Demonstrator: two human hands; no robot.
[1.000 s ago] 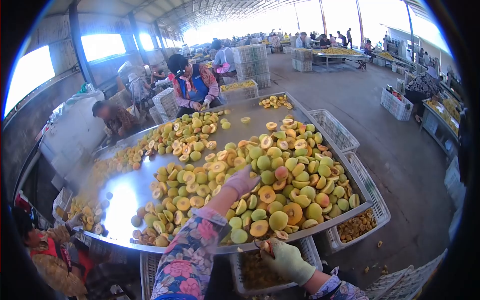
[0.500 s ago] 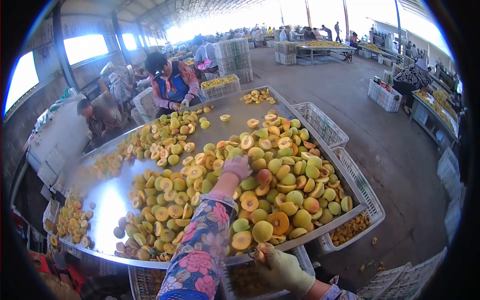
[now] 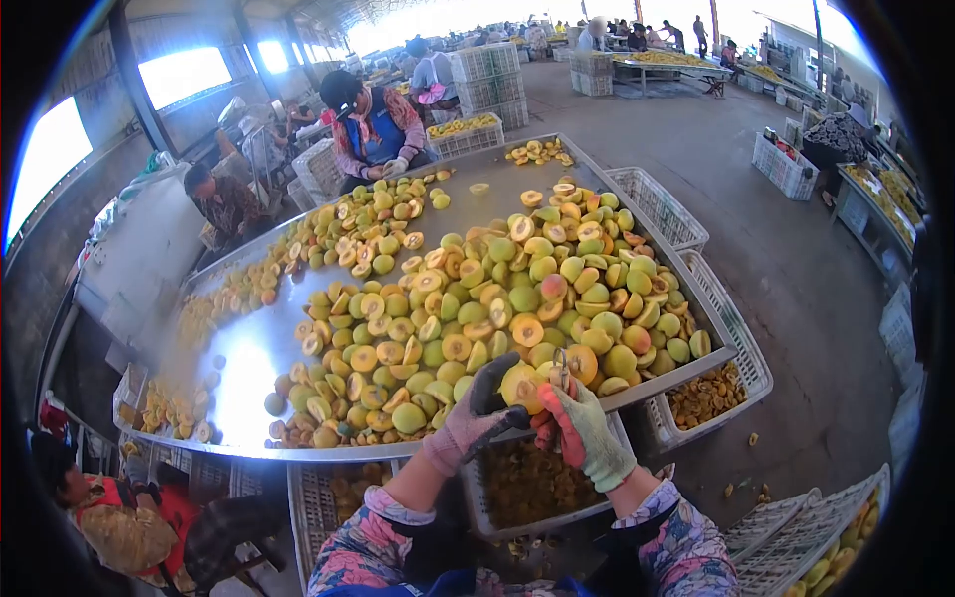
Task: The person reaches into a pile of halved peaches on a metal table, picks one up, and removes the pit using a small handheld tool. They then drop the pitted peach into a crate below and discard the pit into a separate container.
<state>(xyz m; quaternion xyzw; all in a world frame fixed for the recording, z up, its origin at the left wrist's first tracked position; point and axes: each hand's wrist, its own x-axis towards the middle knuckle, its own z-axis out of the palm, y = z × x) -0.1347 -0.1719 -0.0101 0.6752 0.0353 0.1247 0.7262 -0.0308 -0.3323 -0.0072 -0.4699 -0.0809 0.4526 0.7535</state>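
Note:
A yellow-green peach half is gripped in my left hand, which wears a pink and dark glove. Close against its right side, my right hand, gloved in pale cloth with reddish fingers, is closed around a small metal tool with a looped end. Both hands meet over the near rim of the metal table. Just beyond them lies a big heap of halved peaches, many with the cut face and pit hollow showing.
Below the near rim stands a crate of fruit scraps. More crates line the right side, one holding orange-brown pieces. A person works at the far table edge, another at the left, and one sits at lower left.
My left hand has come back from the heap to the near rim and now holds a peach half. My right hand has risen beside it with the tool. The view has shifted.

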